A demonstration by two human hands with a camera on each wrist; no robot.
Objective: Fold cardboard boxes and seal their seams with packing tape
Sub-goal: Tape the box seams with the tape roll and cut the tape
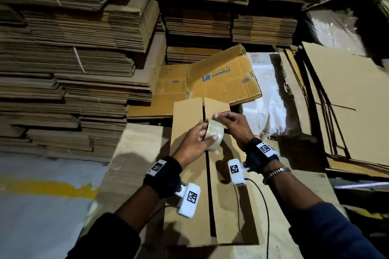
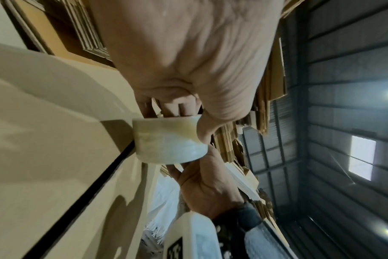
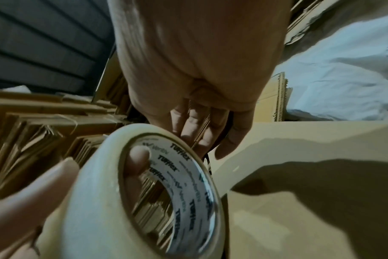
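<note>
Tape roll [image 1: 214, 134] held above the box [image 1: 189, 174], over the open middle seam [image 1: 208, 176]. Left hand [image 1: 194, 143] clamped on roll: thumb on outer face, a finger through the core. Right hand [image 1: 231, 124] pinching at roll's far edge, apparently at the loose end; contact not clearly shown. Roll judged light, rigid, slick-faced; best held by the core. Box flaps stiff, still untaped. Warehouse setting, dim; stacks of flat cardboard [image 1: 73, 48] around.
</note>
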